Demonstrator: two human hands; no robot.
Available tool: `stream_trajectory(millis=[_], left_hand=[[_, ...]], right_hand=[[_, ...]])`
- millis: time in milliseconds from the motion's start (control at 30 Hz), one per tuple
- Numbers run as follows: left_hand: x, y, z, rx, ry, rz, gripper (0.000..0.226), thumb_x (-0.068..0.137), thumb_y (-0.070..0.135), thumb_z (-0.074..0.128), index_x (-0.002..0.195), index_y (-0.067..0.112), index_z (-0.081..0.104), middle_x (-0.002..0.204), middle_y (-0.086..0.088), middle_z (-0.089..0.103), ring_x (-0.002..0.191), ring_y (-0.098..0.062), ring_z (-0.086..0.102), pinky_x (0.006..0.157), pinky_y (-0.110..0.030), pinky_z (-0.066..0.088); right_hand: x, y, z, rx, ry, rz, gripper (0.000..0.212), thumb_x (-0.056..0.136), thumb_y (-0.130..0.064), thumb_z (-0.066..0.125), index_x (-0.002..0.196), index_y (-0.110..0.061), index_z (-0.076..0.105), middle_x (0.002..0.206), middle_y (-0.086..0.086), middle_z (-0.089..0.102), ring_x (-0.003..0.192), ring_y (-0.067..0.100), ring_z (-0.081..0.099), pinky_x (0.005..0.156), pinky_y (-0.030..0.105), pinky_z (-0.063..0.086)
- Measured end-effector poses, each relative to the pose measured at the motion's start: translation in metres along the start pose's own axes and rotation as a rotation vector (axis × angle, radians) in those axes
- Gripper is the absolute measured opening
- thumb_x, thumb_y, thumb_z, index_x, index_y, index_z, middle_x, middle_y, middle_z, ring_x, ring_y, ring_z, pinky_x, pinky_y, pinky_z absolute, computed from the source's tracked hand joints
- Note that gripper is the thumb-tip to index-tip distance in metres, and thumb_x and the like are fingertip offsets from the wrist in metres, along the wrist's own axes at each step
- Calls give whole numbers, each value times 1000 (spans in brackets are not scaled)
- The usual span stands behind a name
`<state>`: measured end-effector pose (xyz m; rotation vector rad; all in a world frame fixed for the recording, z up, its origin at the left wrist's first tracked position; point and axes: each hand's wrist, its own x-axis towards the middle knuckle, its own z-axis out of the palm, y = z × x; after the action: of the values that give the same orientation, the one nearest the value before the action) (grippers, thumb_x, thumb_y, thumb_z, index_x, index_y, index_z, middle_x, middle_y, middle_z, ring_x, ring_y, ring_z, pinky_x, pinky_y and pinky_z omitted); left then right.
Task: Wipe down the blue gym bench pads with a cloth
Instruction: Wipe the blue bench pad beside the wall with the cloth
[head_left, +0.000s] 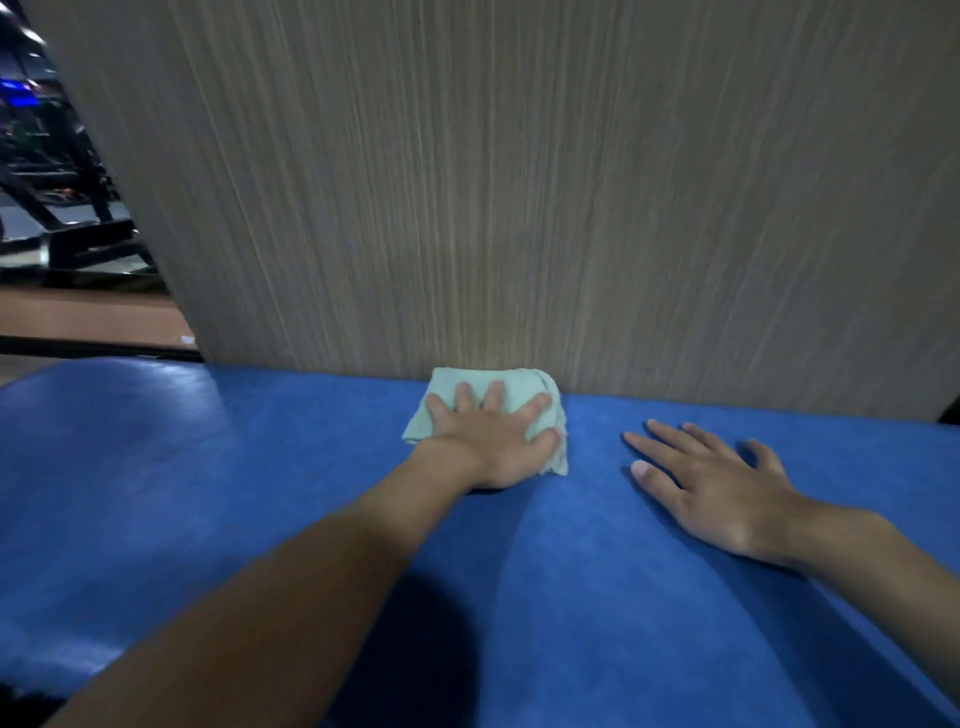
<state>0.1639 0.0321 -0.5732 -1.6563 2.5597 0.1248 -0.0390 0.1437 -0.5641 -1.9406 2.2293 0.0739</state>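
In the head view, the left hand (493, 436) is pressing the cloth (524, 380) flat with fingers spread, at the centre of the frame where the pad (260, 467) is meeting the wall (519, 182). The right hand (711, 483) is resting on the pad at centre right, fingers straight and slightly apart, holding nothing. Since nothing is gripping the cloth, it is likely to bunch or slip from under the palm on a fast stroke, and the strip against the wall is at risk of being missed.
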Motion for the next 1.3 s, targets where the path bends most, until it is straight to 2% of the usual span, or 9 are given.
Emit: stream_trajectory(millis=[133, 233, 367, 467, 567, 633, 833, 1000, 1300], left_hand=[[-3, -2, -3, -74, 80, 44, 59, 94, 66, 9, 151, 53, 5, 167, 2, 2, 152, -33, -1, 112, -69, -3], [-3, -41, -9, -191, 131, 8, 62, 93, 66, 10, 153, 48, 11, 166, 5, 10, 152, -26, 4, 113, -69, 1], [-5, -91, -8, -223, 188, -49, 62, 95, 65, 13, 152, 44, 22, 161, 10, 26, 148, -20, 20, 111, -65, 17], [-8, -113, -3, -196, 164, -80, 58, 98, 58, 14, 152, 40, 28, 159, 13, 30, 147, -15, 25, 113, -59, 22], [-7, -118, -2, -149, 164, -54, 53, 101, 54, 16, 151, 42, 30, 159, 14, 29, 147, -14, 23, 114, -58, 22], [-7, -114, -3, -121, 150, -20, 52, 101, 54, 16, 150, 46, 29, 159, 13, 28, 148, -15, 21, 114, -59, 21], [2, -74, -5, -66, 126, 68, 54, 100, 57, 17, 153, 48, 20, 162, 12, 20, 150, -18, 13, 116, -59, 17], [11, -19, -6, -57, 97, 166, 54, 100, 57, 18, 153, 46, 19, 162, 12, 20, 150, -14, 12, 118, -57, 16], [31, 87, -7, -26, 47, 295, 58, 98, 63, 19, 153, 47, 17, 165, 6, 12, 152, -19, 8, 118, -59, 14]], right_hand=[[0, -3, -13, 15, 95, -21, 51, 102, -54, 16, 149, -40, 31, 161, -15, 20, 151, 12, 8, 119, 53, 2], [20, -35, -19, 118, 279, -158, 47, 102, -44, 34, 145, -27, 42, 150, -7, 41, 141, 15, 32, 118, 44, 20], [68, -108, -22, 312, 348, -303, 45, 98, -29, 46, 140, -14, 49, 141, 7, 50, 131, 27, 47, 108, 38, 37], [94, -143, -11, 254, 245, -287, 49, 100, -45, 33, 144, -26, 41, 150, 3, 43, 141, 25, 35, 115, 44, 25], [106, -139, 5, 31, 98, -260, 60, 96, -64, 14, 153, -44, 18, 165, -7, 10, 152, 18, -1, 119, 51, -7], [106, -128, 6, -8, 63, -239, 62, 95, -66, 11, 154, -47, 7, 166, -11, -2, 151, 13, -11, 117, 53, -16], [91, -71, 2, -15, 61, -165, 60, 94, -68, 10, 152, -52, 4, 164, -18, -4, 150, 8, -13, 115, 59, -16], [71, -6, -2, 20, 70, -97, 59, 96, -66, 12, 153, -51, 6, 164, -19, -3, 150, 7, -12, 116, 57, -15], [37, 120, -7, 20, 91, 80, 58, 97, -65, 11, 152, -52, 5, 164, -21, -3, 150, 5, -12, 117, 54, -14]])
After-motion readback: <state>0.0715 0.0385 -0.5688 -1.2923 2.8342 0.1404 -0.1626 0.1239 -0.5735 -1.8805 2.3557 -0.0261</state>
